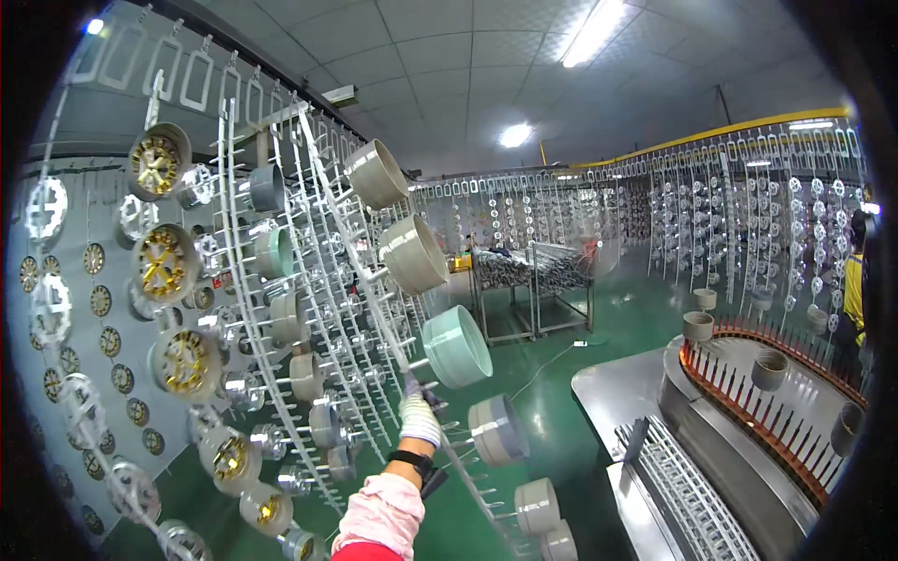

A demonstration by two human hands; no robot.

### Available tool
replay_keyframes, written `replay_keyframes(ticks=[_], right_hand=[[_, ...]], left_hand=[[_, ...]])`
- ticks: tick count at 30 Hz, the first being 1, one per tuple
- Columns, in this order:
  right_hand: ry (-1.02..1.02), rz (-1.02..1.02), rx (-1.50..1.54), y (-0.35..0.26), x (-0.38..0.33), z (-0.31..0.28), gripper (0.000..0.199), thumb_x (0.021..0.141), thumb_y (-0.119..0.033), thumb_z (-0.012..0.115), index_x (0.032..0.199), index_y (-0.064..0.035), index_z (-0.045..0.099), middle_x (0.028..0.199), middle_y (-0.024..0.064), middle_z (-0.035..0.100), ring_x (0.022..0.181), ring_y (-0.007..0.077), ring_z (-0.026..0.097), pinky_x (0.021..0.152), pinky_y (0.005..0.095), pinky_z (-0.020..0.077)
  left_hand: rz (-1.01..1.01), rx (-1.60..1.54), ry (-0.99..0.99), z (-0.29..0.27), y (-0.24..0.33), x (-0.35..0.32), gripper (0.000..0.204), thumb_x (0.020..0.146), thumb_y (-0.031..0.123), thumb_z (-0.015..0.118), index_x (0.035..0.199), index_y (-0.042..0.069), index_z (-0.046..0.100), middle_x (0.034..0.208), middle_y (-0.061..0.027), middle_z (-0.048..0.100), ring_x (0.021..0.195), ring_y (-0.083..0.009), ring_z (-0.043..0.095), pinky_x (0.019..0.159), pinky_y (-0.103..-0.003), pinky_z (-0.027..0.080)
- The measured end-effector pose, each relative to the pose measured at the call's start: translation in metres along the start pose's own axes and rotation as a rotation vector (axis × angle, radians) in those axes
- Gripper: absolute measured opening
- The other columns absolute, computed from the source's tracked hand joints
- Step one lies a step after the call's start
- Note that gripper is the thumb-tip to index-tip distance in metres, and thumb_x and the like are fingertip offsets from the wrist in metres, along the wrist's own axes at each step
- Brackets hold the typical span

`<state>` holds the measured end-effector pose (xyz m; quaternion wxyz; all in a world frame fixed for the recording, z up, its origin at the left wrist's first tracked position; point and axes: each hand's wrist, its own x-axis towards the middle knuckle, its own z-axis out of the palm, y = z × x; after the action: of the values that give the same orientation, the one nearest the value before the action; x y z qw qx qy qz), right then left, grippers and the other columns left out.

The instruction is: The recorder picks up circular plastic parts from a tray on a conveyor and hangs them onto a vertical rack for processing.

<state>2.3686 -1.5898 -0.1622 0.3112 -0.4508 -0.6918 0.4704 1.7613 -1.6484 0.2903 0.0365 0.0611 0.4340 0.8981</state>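
Note:
My left hand (420, 423), in a white knitted glove with dark fingertips, is closed round a long white hanging rack (386, 323) with pegs along it. The rack slants down from the overhead line toward the lower middle. Round cup-shaped parts sit on its pegs: an upper beige cup (376, 175), a second beige cup (413, 254), a mint-green cup (456, 346) just above my hand and a grey-blue cup (499, 430) to its right. Lower down hangs an off-white cup (537, 507). A dark band circles my wrist. My right hand is out of the picture.
More pegged racks (245, 299) and gold-centred round parts (166, 264) hang close on the left. At right, a metal table (617, 374) holds stacked racks (692, 491) beside a looping spindle conveyor (748, 435). Metal frame carts (533, 290) and a person in yellow (853, 290) are farther off.

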Motion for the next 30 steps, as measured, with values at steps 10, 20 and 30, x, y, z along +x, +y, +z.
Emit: replay_keyframes(ticks=[10, 20, 30], right_hand=[[-0.106, -0.001, -0.462, 0.034, 0.104, 0.162, 0.035, 0.089, -0.021, 0.032, 0.112, -0.0017, 0.049, 0.12, 0.013, 0.046, 0.114, 0.0262, 0.039, 0.099, 0.0306, 0.0289], [0.12, 0.251, -0.022, -0.173, 0.172, 0.178, 0.035, 0.084, -0.025, 0.046, 0.108, 0.0005, 0.052, 0.111, 0.0166, 0.052, 0.106, 0.0277, 0.046, 0.091, 0.031, 0.0346], [0.11, 0.317, 0.122, -0.191, 0.222, 0.225, 0.036, 0.085, -0.025, 0.046, 0.11, -0.0001, 0.051, 0.114, 0.0158, 0.051, 0.107, 0.0266, 0.046, 0.091, 0.0307, 0.0348]], left_hand=[[0.244, 0.075, 0.051, 0.009, 0.085, 0.264, 0.047, 0.073, 0.058, 0.053, 0.076, 0.012, 0.054, 0.052, 0.0023, 0.043, 0.041, -0.01, 0.042, 0.034, -0.025, 0.036], [0.207, 0.154, 0.149, 0.009, 0.139, 0.398, 0.056, 0.072, 0.065, 0.047, 0.091, 0.013, 0.057, 0.066, -0.0022, 0.051, 0.049, -0.0166, 0.043, 0.043, -0.032, 0.037], [0.341, 0.144, 0.138, 0.029, 0.182, 0.467, 0.04, 0.076, 0.058, 0.046, 0.075, 0.019, 0.054, 0.056, 0.0002, 0.048, 0.043, -0.0141, 0.044, 0.037, -0.029, 0.033]])
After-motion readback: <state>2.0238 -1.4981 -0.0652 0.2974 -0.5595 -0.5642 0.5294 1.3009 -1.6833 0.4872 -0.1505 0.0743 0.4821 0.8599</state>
